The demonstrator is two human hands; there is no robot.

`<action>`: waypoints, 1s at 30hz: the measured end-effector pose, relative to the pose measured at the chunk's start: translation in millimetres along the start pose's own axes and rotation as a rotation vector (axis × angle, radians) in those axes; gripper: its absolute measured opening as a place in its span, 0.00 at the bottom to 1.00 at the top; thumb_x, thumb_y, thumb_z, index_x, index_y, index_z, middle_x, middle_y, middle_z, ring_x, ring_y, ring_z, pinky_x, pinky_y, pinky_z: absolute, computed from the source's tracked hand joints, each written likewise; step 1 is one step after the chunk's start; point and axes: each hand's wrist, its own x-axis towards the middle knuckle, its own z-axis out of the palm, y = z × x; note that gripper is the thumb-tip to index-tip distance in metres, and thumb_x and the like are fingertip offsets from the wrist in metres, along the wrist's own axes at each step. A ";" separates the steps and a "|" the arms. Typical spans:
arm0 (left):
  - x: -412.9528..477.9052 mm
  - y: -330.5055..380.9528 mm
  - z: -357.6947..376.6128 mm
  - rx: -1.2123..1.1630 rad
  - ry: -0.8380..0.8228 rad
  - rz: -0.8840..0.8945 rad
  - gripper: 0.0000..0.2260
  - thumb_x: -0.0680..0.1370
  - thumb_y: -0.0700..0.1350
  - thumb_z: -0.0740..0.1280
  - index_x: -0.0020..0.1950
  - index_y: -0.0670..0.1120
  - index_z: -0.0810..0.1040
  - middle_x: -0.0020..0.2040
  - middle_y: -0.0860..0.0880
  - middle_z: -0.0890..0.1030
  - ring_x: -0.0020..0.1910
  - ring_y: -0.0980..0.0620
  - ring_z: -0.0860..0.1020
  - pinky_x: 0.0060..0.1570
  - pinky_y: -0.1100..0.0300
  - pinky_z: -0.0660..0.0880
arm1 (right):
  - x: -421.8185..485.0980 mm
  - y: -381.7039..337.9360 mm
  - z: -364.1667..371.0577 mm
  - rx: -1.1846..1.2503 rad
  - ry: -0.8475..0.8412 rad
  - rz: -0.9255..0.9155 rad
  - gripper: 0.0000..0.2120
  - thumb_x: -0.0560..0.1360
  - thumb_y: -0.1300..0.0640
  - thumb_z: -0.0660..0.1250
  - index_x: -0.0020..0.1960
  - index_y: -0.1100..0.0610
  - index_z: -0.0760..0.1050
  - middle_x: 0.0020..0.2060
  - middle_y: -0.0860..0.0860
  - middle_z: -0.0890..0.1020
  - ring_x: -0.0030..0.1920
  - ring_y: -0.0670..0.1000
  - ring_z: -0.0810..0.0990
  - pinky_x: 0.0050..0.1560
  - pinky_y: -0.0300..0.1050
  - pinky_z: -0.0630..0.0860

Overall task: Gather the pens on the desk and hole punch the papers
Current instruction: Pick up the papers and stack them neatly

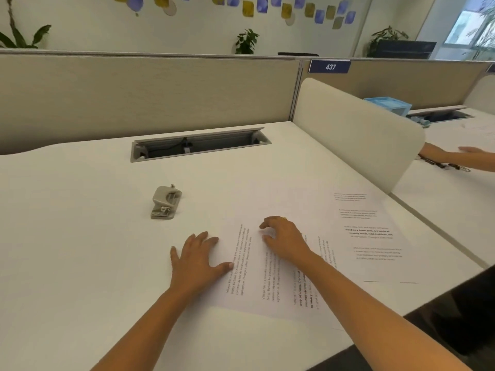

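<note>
Left hand (198, 259), fingers spread flat, braces white printed paper sheets (254, 290); right hand (285, 239) presses them with arched fingertips, presumably to gather.

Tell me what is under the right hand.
The right hand rests, fingers bent, on a printed sheet lying on the white desk. Its palm covers part of the print; whether anything small lies beneath it cannot be seen.

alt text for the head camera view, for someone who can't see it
A person's left hand lies flat at the edge of printed papers spread on a white desk, while the right hand sets bent fingertips on the nearest sheet. A grey hole punch sits apart, beyond the left hand.
</note>
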 end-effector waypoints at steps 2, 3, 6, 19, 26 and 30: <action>-3.9 -1.8 4.6 0.004 0.042 0.007 0.31 0.72 0.66 0.61 0.72 0.58 0.60 0.76 0.56 0.55 0.76 0.55 0.48 0.73 0.44 0.42 | 0.1 8.3 -9.2 -0.003 0.012 -0.004 0.13 0.75 0.59 0.64 0.60 0.56 0.75 0.64 0.51 0.74 0.65 0.51 0.71 0.62 0.40 0.65; -5.3 -2.9 6.2 0.009 0.059 0.012 0.30 0.72 0.66 0.60 0.72 0.58 0.60 0.76 0.57 0.55 0.76 0.55 0.48 0.73 0.45 0.42 | 0.4 12.7 -14.2 -0.006 0.015 0.002 0.14 0.75 0.58 0.65 0.61 0.56 0.74 0.65 0.51 0.74 0.65 0.51 0.70 0.63 0.41 0.64; -7.2 -4.5 7.4 0.014 0.079 0.013 0.29 0.73 0.66 0.58 0.72 0.59 0.60 0.76 0.57 0.56 0.76 0.56 0.49 0.73 0.46 0.42 | 1.0 24.5 -27.8 -0.036 -0.035 0.055 0.21 0.73 0.51 0.69 0.64 0.54 0.72 0.66 0.51 0.72 0.67 0.51 0.68 0.64 0.43 0.64; -2.1 -6.2 4.4 0.001 0.170 -0.003 0.25 0.74 0.61 0.61 0.70 0.54 0.66 0.72 0.56 0.64 0.73 0.55 0.58 0.72 0.49 0.50 | 12.8 21.3 -39.8 -0.164 -0.175 0.094 0.37 0.65 0.43 0.75 0.69 0.53 0.66 0.63 0.50 0.72 0.64 0.51 0.69 0.61 0.48 0.70; 5.0 -0.8 2.4 0.001 0.285 -0.040 0.19 0.72 0.60 0.66 0.59 0.52 0.74 0.61 0.56 0.73 0.64 0.54 0.69 0.64 0.52 0.59 | 19.7 21.0 -44.8 -0.254 -0.244 0.155 0.39 0.62 0.38 0.74 0.66 0.54 0.66 0.63 0.52 0.69 0.64 0.53 0.68 0.62 0.52 0.70; 7.1 0.9 3.1 -0.009 0.306 -0.061 0.17 0.72 0.59 0.66 0.56 0.53 0.74 0.60 0.56 0.73 0.63 0.54 0.70 0.62 0.54 0.60 | 23.6 18.0 -47.3 -0.235 -0.276 0.179 0.38 0.61 0.39 0.75 0.64 0.55 0.67 0.62 0.52 0.70 0.63 0.53 0.70 0.62 0.50 0.70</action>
